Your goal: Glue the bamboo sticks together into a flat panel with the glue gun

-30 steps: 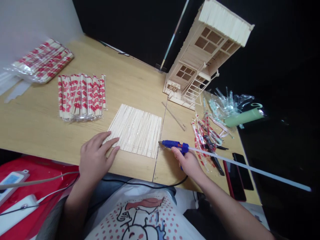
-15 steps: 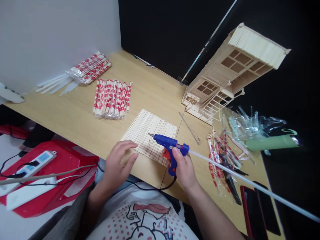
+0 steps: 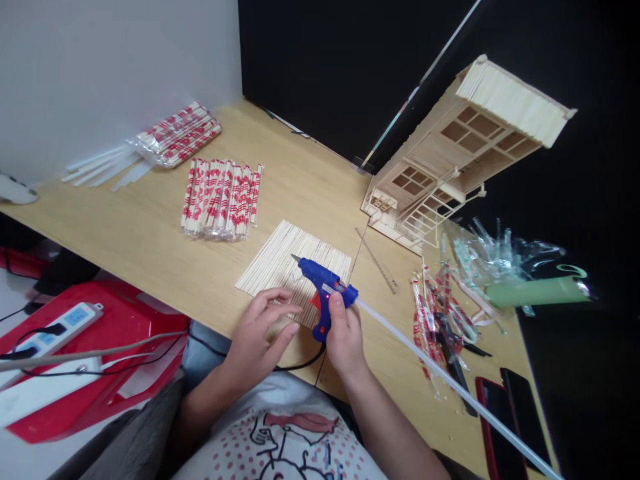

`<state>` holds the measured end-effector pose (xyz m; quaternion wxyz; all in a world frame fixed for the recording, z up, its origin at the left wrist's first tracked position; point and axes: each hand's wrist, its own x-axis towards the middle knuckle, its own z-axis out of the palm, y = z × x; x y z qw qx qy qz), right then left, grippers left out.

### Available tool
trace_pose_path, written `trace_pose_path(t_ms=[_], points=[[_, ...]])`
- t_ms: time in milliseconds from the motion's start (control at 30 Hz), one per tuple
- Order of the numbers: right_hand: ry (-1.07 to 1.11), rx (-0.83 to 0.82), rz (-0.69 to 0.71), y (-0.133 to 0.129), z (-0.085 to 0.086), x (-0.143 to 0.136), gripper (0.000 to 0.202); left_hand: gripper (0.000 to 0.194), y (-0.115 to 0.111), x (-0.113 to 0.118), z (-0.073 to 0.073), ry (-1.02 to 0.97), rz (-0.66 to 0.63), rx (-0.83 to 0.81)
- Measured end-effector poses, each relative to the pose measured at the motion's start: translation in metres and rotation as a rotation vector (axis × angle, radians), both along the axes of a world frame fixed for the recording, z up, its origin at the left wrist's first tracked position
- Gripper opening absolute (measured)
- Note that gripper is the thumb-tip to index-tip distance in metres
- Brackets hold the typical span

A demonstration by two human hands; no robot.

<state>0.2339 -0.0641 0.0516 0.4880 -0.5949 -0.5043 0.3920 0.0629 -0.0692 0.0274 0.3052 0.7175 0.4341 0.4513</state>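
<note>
My right hand (image 3: pixel 344 333) grips a blue glue gun (image 3: pixel 320 275) by its handle, near the red trigger. The nozzle points up and left, over a panel of thin wooden sticks (image 3: pixel 277 250) laid side by side. A long whitish glue stick (image 3: pixel 425 357) runs out of the gun's back toward the lower right. My left hand (image 3: pixel 263 337) is beside the gun at the panel's near edge, fingers apart and holding nothing. The gun's black cord (image 3: pixel 300 365) passes behind my left hand.
Wrapped chopsticks (image 3: pixel 220 200) lie at the left, with another pack (image 3: pixel 177 133) behind. A wooden model house (image 3: pixel 430 160) stands at the back right. Torn wrappers (image 3: pixel 425 320), a green bottle (image 3: pixel 537 291), two phones (image 3: pixel 495 420) and a ruler (image 3: pixel 376 260) are at the right. A power strip (image 3: pixel 60 327) sits lower left.
My right hand has brought the glue gun left and slightly closer to me. My left hand has moved right, toward the gun, and its fingers remain apart.
</note>
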Motion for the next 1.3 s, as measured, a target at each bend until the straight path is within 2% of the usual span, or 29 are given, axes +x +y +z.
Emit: trace_pose_path(t_ms=[67, 133, 233, 333, 400, 533, 633, 733, 800, 1000, 1300], points=[[-0.002, 0.022, 0.014, 0.001, -0.002, -0.001, 0.049, 0.020, -0.004, 0.003, 0.000, -0.031, -0.070, -0.025], [-0.032, 0.050, 0.040, 0.001, -0.004, -0.002, 0.048, 0.018, -0.007, 0.007, -0.002, -0.090, -0.083, -0.106], [-0.066, 0.084, 0.081, 0.000, -0.004, -0.007, 0.048, 0.025, -0.009, 0.016, -0.006, -0.293, -0.009, -0.371], [-0.080, 0.124, 0.142, -0.001, -0.001, -0.013, 0.051, 0.041, -0.007, 0.028, -0.005, -0.552, -0.043, -0.624], [-0.131, 0.153, 0.177, -0.001, 0.004, -0.016, 0.052, 0.048, -0.006, 0.036, -0.003, -0.687, -0.073, -0.692], [-0.249, 0.222, 0.214, -0.006, 0.016, -0.010, 0.053, 0.051, -0.006, 0.045, 0.002, -0.919, -0.031, -0.798], [-0.298, 0.324, 0.127, -0.014, 0.021, 0.003, 0.053, 0.050, -0.005, 0.043, 0.008, -1.018, -0.088, -0.829], [-0.248, 0.440, 0.031, -0.024, 0.022, 0.013, 0.030, 0.047, -0.003, 0.039, 0.015, -1.051, -0.161, -0.777], [-0.214, 0.511, 0.038, -0.029, 0.022, 0.015, 0.022, 0.050, -0.003, 0.037, 0.018, -1.033, -0.192, -0.785], [-0.210, 0.618, 0.056, -0.031, 0.029, 0.014, 0.020, 0.059, -0.006, 0.040, 0.024, -0.959, -0.161, -0.851], [-0.183, 0.534, 0.033, -0.037, 0.030, 0.015, 0.027, 0.060, -0.006, 0.045, 0.024, -0.988, -0.191, -0.874]])
